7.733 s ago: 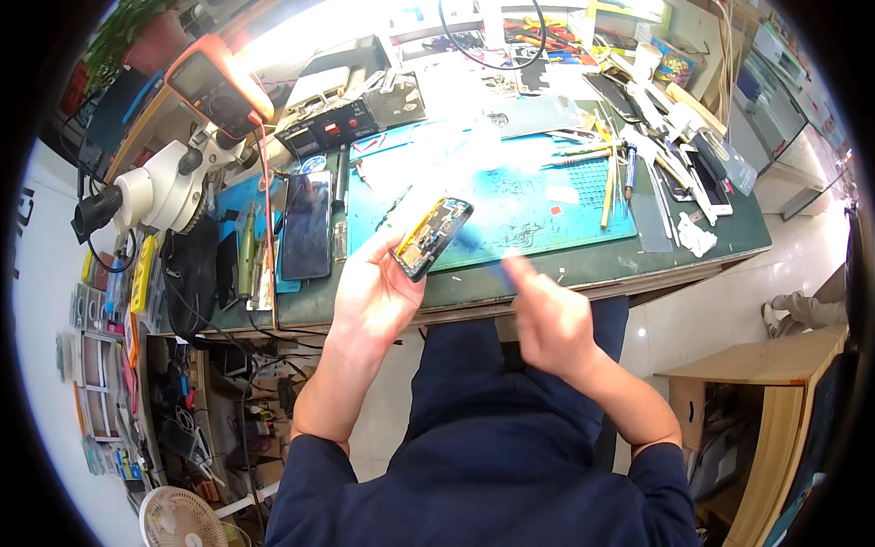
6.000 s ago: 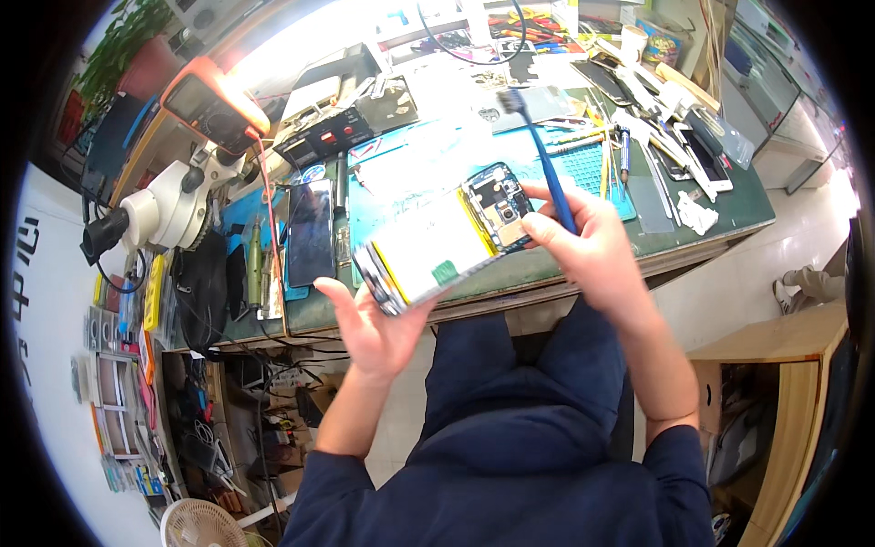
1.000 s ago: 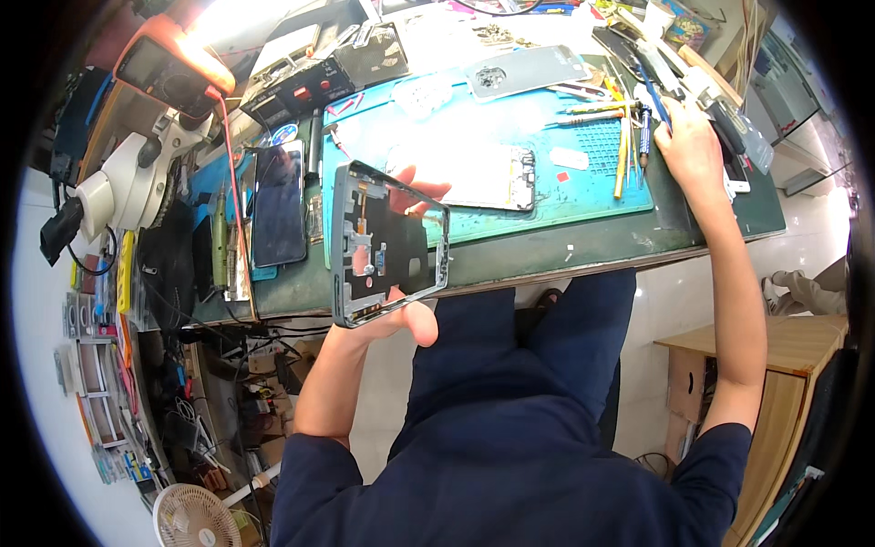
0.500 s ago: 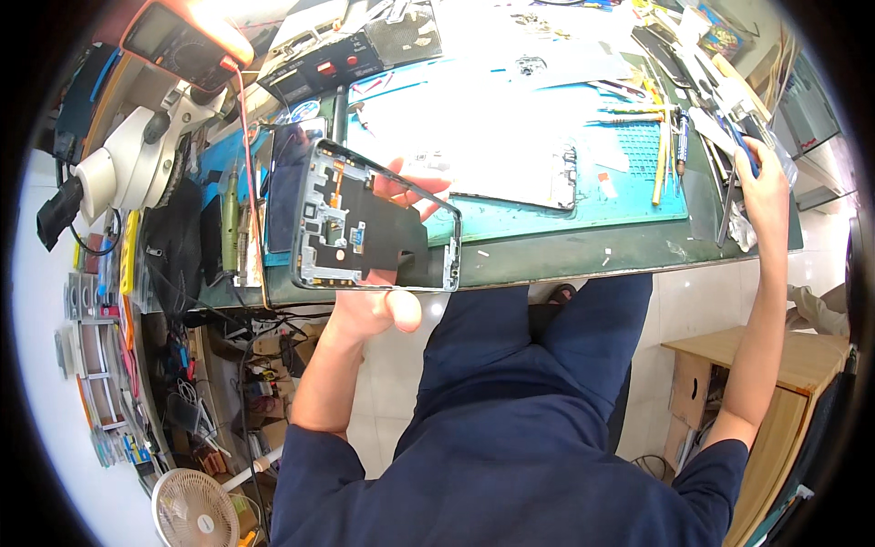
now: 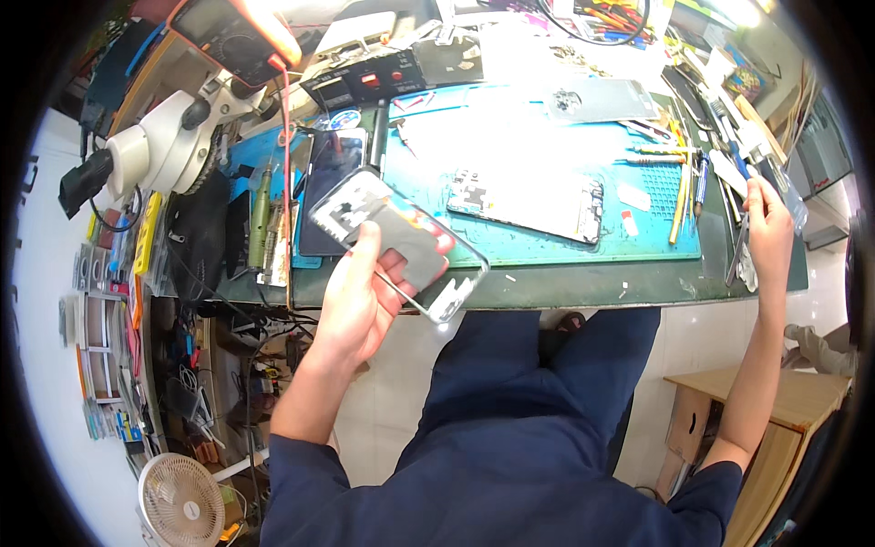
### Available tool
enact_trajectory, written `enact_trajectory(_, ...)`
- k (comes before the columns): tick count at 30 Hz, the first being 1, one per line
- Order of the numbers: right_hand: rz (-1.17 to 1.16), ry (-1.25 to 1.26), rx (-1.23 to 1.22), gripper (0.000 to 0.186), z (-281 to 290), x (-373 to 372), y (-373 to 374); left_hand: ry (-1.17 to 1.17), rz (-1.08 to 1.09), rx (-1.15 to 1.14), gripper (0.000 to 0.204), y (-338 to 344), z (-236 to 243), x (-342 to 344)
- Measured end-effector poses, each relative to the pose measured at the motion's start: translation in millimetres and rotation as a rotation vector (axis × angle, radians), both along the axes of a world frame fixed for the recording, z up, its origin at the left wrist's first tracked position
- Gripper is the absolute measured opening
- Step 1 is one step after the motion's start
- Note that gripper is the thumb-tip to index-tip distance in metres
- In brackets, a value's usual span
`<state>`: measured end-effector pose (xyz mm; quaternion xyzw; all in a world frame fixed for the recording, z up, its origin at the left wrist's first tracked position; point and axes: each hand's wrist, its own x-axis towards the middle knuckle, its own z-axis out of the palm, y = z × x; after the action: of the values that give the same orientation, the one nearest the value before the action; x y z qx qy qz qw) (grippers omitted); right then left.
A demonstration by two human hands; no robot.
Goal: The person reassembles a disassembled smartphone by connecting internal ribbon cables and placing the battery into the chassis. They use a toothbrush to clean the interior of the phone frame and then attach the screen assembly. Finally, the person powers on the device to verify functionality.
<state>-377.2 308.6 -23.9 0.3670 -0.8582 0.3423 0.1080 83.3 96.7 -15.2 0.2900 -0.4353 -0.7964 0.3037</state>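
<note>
My left hand (image 5: 351, 305) is closed on a phone frame (image 5: 406, 239), with the thumb over its near edge and the fingers behind it. The frame is tilted above the front of the bench and shows a dark inner panel and silvery parts. Farther right, an opened phone (image 5: 529, 210) with exposed inner parts lies on the light blue mat (image 5: 547, 252). Among tools at the bench's right side is my right hand (image 5: 770, 219), its fingers pinched together beside a blue handle (image 5: 744, 170). What those fingers hold, if anything, I cannot make out.
A microscope (image 5: 169, 141) and a multimeter (image 5: 232, 41) stand at the left, near a dark tablet-like panel (image 5: 334, 187). Yellow-handled tools (image 5: 679, 205) lie on the mat's right side. Below right is a wooden cabinet (image 5: 766, 387); a fan (image 5: 182, 501) stands lower left.
The phone frame has turned and tilted in my left hand, and the thumb now lies over it. My right hand has shifted its grip and no longer plainly holds the blue-handled tool.
</note>
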Motion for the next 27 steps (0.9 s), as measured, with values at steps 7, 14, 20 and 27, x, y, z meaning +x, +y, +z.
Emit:
enact_trajectory(7, 0.195, -0.06, -0.007, 0.031, 10.8, 49.6, -3.0, -0.32, -0.091, -0.041, 0.051, -22.1, 13.5, 15.1)
enact_trajectory(14, 0.393, -0.346, 0.07, 0.027, 25.7, 104.8, 6.0, -1.081, -0.073, -0.707, 0.033, -13.2, 63.9, 26.6)
enact_trajectory(20, 0.309, -0.433, 0.004, 0.029, 25.3, 90.4, 15.6, -0.78, -0.246, -1.385, 0.038, -45.1, 68.8, -100.2)
enact_trajectory(27, 0.309, -0.726, -0.256, 0.042, 33.1, 81.7, 51.9, -0.763, -0.273, -1.594, 0.089, -105.2, 30.8, -339.4)
